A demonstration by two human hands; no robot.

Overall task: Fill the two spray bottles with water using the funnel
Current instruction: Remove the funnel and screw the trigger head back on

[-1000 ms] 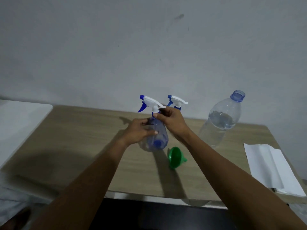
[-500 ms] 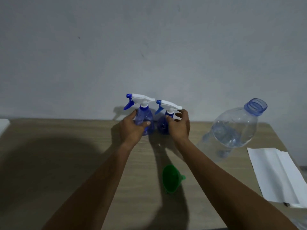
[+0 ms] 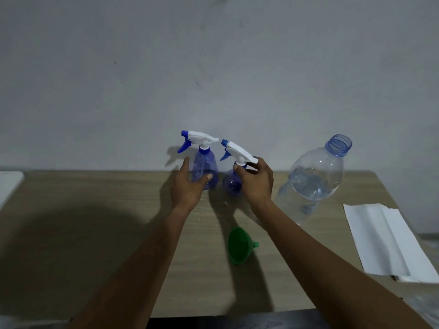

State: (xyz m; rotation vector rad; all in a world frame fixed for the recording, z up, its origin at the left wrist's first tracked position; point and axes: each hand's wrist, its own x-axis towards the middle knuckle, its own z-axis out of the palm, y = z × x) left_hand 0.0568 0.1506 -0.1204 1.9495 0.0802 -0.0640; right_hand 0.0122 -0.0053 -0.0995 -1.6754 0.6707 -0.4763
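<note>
Both spray bottles sat toward 12 o'clock on the tabletop (image 3: 95, 210), near the wall. The left hand (image 3: 190, 188) cupped the upright left spray bottle (image 3: 205, 168), with the thumb across its front and the fingers (image 3: 186, 163) curled round its side. The right hand (image 3: 257, 184) had its fingers clamped at the neck of the right spray bottle (image 3: 231, 184), just under the white trigger head, and that bottle leaned over. Both heads were on, so no filling had begun.

The leaning bottle looked empty and light. A twist on its head without a firm hold on the body could have skidded it into its neighbour and toppled both. At 3 o'clock of the right hand stood the uncapped water bottle (image 3: 313, 179), partly full and close to that forearm. A careless sweep of the arm might have tipped it and soaked the paper sheet (image 3: 384, 238) at 4 o'clock. The green funnel (image 3: 240, 245) lay on its side at 6 o'clock of the bottles, between the forearms, where a nudge could have rolled it toward the tabletop's near edge.
</note>
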